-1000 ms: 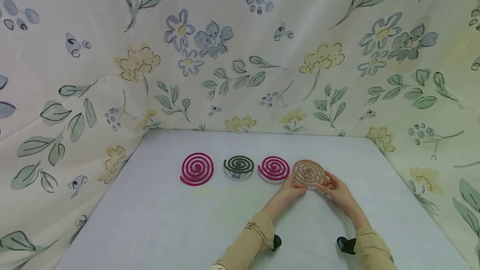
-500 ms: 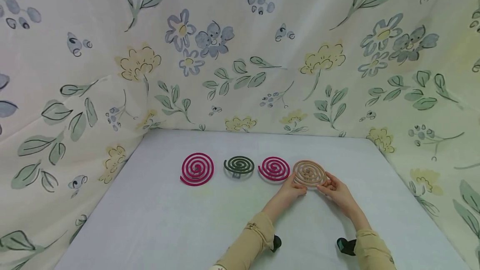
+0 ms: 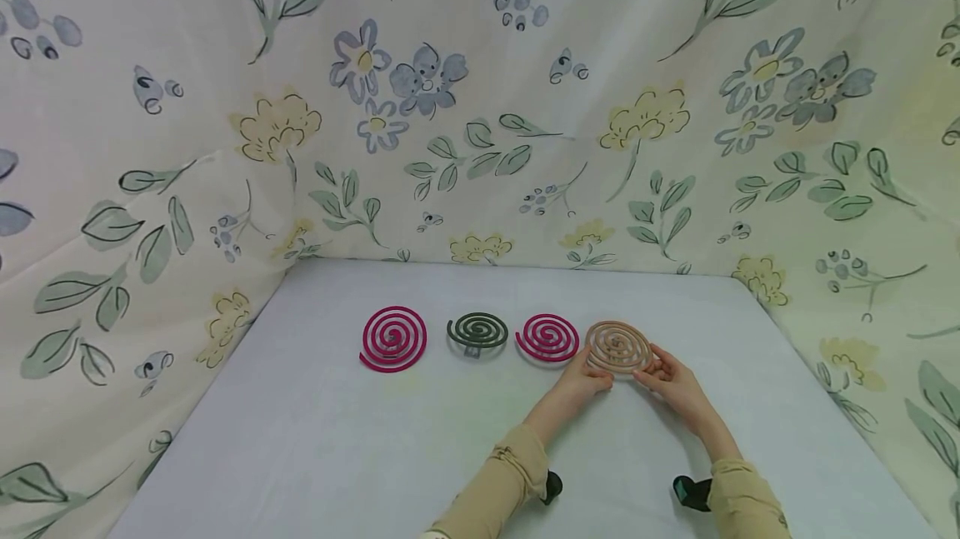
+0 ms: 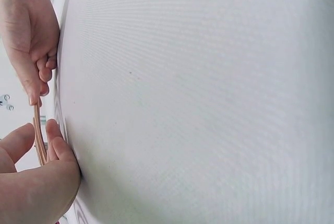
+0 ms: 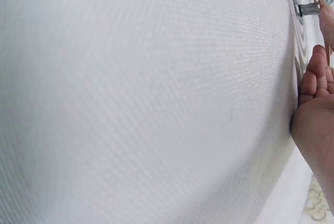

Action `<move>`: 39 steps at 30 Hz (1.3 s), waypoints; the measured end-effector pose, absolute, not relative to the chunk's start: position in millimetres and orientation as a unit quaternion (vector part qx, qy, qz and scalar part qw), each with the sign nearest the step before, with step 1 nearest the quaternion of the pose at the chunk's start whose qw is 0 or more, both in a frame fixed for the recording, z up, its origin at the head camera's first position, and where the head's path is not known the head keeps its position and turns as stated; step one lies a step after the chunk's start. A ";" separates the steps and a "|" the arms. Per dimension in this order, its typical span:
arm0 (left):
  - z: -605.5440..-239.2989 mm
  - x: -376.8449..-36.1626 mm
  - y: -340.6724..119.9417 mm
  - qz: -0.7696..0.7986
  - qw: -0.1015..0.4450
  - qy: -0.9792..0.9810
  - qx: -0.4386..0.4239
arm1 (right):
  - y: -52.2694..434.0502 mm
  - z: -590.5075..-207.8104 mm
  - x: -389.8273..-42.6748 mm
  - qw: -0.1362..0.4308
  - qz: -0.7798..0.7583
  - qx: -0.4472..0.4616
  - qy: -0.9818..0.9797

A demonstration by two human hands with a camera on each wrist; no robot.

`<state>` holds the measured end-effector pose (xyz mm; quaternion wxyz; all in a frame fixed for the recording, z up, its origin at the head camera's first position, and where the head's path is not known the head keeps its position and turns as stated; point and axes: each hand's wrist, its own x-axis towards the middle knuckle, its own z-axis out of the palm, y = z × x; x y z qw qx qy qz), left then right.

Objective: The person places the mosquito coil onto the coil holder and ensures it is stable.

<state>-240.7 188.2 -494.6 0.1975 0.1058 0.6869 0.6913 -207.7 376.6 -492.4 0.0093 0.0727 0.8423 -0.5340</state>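
A tan mosquito coil (image 3: 618,346) is level above the table at the right end of a row of coils. My left hand (image 3: 576,389) holds its near left edge, thumb and fingers on either side. At the near right edge, my right hand (image 3: 677,387) pinches the rim between thumb and fingers. The left wrist view shows the coil (image 4: 39,139) edge-on between both hands. Beneath the coil in the right wrist view is a small metal stand (image 5: 309,9); whether the coil is fixed on it, I cannot tell.
Left of the tan coil are a magenta coil (image 3: 547,337), a dark green coil (image 3: 477,330) above a small support (image 3: 472,351), and another magenta coil (image 3: 393,339). The white table (image 3: 337,456) meets a floral cloth (image 3: 480,189) behind and at both sides.
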 end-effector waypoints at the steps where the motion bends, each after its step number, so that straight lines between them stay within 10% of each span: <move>1: -490.0 -237.6 186.2 0.690 0.195 0.689 0.107 | 376.8 -492.8 -207.8 0.010 -0.535 0.073 0.841; 10: -495.6 -242.9 188.3 0.688 0.205 0.688 0.105 | 375.4 -490.1 -205.9 0.006 -0.540 0.067 0.839; 18: -633.0 -316.2 241.5 0.705 0.167 0.670 0.160 | 377.1 -492.2 -204.9 -0.003 -0.542 0.057 0.839; 39: -756.3 -385.1 294.3 0.730 0.213 0.639 0.117 | 377.0 -493.0 -206.7 -0.001 -0.540 0.066 0.839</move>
